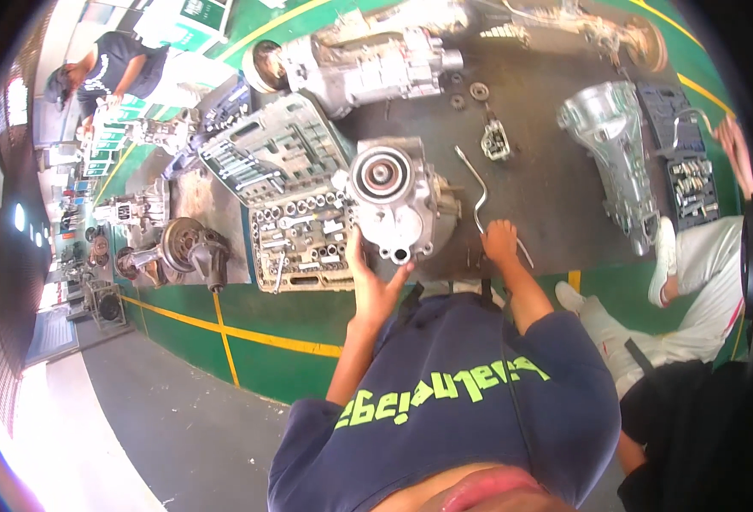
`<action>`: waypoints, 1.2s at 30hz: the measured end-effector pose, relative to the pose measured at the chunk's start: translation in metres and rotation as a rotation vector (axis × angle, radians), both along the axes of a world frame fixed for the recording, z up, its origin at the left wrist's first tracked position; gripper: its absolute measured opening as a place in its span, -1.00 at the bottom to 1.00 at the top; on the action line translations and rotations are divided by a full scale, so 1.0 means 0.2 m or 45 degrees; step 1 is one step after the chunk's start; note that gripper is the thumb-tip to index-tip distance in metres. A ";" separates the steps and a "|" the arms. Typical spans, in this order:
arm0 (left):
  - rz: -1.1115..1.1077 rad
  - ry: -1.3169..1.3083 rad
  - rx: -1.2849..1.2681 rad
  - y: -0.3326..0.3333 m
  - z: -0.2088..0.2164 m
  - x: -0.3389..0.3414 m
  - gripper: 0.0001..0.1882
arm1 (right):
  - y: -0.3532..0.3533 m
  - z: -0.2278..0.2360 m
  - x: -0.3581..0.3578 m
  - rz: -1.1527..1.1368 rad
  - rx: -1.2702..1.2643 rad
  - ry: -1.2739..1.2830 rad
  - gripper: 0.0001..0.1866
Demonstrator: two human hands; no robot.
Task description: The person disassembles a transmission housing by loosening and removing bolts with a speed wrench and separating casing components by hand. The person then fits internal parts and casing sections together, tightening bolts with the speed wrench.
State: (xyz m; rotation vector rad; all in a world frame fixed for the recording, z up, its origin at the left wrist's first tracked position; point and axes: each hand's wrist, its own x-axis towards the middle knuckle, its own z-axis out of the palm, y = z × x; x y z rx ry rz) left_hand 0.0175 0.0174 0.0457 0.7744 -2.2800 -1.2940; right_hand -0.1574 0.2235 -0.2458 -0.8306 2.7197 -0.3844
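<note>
A silver gearbox housing with a round bearing facing up stands near the front edge of the workbench. My left hand grips its near lower side, thumb and fingers spread around the casting. To the right, my right hand is closed over the middle of a bent steel speed wrench. One end of the wrench points away from me, and the other shows to the right of the hand. Some of my right fingers are hidden from above.
An open socket set case lies left of the housing. Transmissions line the far side. A small metal part and a bell-shaped casing are to the right. One person works at far left; another's hand is at right.
</note>
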 end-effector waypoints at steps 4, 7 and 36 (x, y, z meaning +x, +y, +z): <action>0.065 -0.053 0.205 -0.05 -0.03 0.09 -0.15 | -0.01 -0.01 -0.01 0.092 0.115 0.048 -0.72; 0.097 -0.124 0.128 -0.11 -0.02 0.14 -0.36 | 0.00 0.03 -0.03 0.106 0.112 0.013 -0.76; -0.264 0.248 0.355 -0.65 -0.10 0.02 -0.75 | 0.46 2.22 0.82 -1.011 -0.496 1.273 -0.77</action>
